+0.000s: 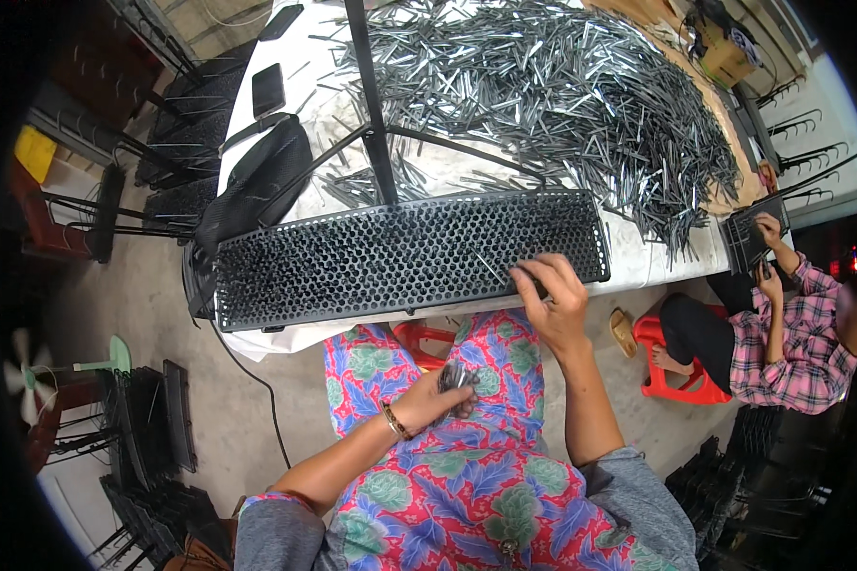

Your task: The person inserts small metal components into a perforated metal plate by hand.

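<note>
A long black perforated panel [409, 257] lies along the table's near edge, its face full of round holes. Over its right part, my right hand [554, 297] is closed in a pinch on a thin strip [488, 266], whose far end reaches the holes. Whether that end sits inside a hole, I cannot tell. Lower down, above my lap, my left hand [427, 402] is closed around a bunch of thin dark strips [458, 379]. A black upright bar [371, 105] with slanting braces rises behind the panel.
A large heap of loose dark strips [543, 86] covers the white-topped table. A phone [268, 90] and a black mesh bag [267, 162] lie at left. At right, a co-worker in a plaid shirt [790, 333] sits on a red stool [686, 371]. Black racks stand around.
</note>
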Action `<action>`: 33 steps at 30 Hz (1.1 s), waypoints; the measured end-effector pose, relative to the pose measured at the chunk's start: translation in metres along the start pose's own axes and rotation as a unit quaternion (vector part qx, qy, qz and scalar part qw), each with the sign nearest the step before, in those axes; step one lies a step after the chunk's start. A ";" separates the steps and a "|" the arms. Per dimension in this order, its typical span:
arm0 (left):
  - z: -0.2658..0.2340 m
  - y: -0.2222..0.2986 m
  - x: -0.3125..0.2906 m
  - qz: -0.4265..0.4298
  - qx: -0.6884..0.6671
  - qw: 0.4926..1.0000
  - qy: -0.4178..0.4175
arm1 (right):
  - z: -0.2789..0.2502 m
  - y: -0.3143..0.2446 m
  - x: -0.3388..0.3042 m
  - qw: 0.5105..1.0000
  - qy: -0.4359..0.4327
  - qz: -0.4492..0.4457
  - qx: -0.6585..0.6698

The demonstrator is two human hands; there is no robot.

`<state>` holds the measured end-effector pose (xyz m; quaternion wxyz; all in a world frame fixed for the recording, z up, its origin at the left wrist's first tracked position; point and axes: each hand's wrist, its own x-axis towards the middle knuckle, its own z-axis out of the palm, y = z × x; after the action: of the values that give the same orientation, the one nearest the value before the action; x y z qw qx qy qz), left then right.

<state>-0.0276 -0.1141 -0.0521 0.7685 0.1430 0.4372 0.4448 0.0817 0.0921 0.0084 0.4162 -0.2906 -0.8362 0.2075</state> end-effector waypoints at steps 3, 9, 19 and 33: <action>0.004 0.022 0.005 0.013 -0.065 0.997 0.032 | -0.005 -0.005 -0.009 0.995 -0.082 0.049 -0.007; 0.013 0.051 0.013 0.051 -0.055 0.996 0.052 | 0.005 -0.006 -0.016 0.993 -0.087 -0.021 -0.074; 0.024 0.066 0.019 0.022 -0.073 0.997 0.018 | -0.061 -0.015 0.021 0.993 -0.092 0.068 -0.029; 0.037 0.074 0.040 0.032 -0.126 0.991 0.037 | -0.044 0.008 0.047 0.986 -0.163 -0.018 -0.016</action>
<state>-0.0310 -0.0340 -0.0072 0.7487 0.0425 0.4015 0.5258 0.0974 0.1336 0.0555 0.2734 -0.2445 -0.9011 0.2312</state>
